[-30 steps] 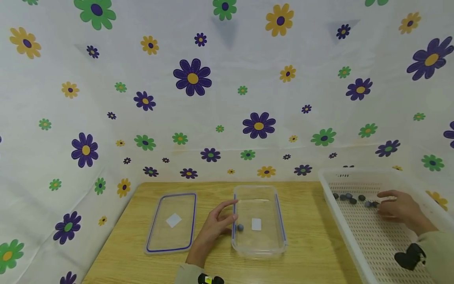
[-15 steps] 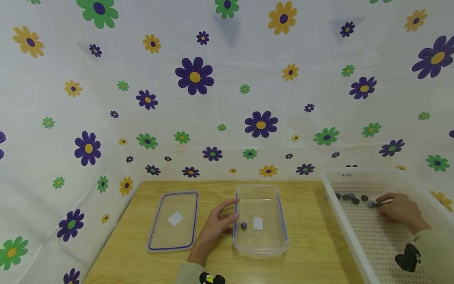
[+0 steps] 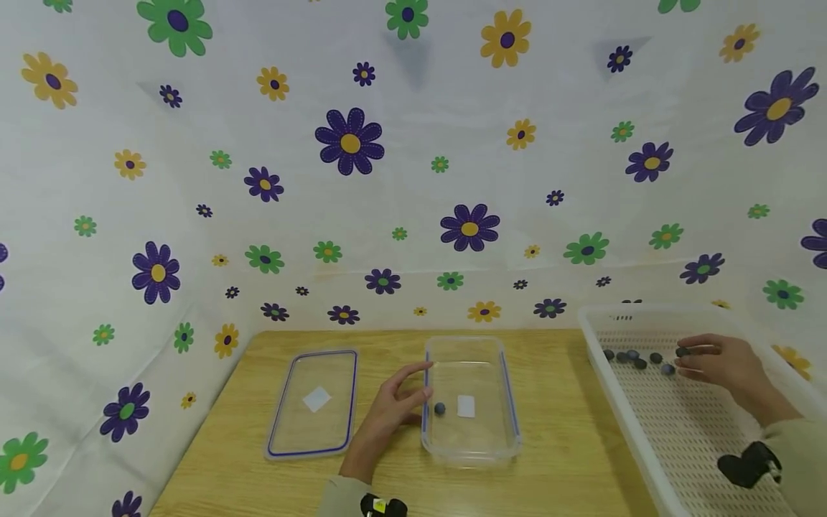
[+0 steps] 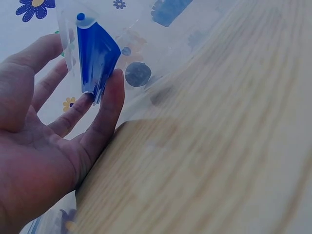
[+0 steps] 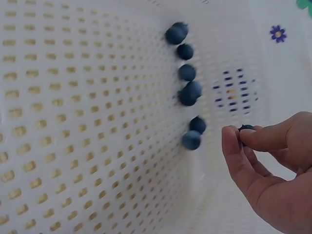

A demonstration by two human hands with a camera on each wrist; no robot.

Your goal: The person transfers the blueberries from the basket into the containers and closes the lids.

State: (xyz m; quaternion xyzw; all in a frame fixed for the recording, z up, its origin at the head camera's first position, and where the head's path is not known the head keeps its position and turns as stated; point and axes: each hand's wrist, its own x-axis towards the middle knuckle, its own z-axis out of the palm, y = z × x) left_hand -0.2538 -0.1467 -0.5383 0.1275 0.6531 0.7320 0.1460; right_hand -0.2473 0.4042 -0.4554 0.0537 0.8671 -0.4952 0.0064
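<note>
My right hand (image 3: 730, 366) pinches a blueberry (image 5: 247, 128) between thumb and fingertips, above the white perforated basket (image 3: 636, 438). Several more blueberries (image 5: 187, 73) lie in a loose row on the basket floor, near its far end. In the head view my left hand (image 3: 390, 409) is beside a clear plastic box (image 3: 484, 438), its spread fingertips at the box's left side. The left wrist view has those fingers against the box's blue-edged clip flap (image 4: 97, 56). A single blueberry (image 3: 439, 408) sits inside the box near the left wall.
Left of the box lies a clear lid (image 3: 313, 449) with a blue seal, flat on the wooden table (image 3: 549, 467). A flower-printed sheet (image 3: 413, 194) hangs behind and to both sides. The basket's raised wall (image 3: 620, 424) stands between box and right hand.
My right hand has lifted a blueberry off the basket floor and away from its neighbour. The blueberry in the box has shifted slightly. My left hand stays at the box.
</note>
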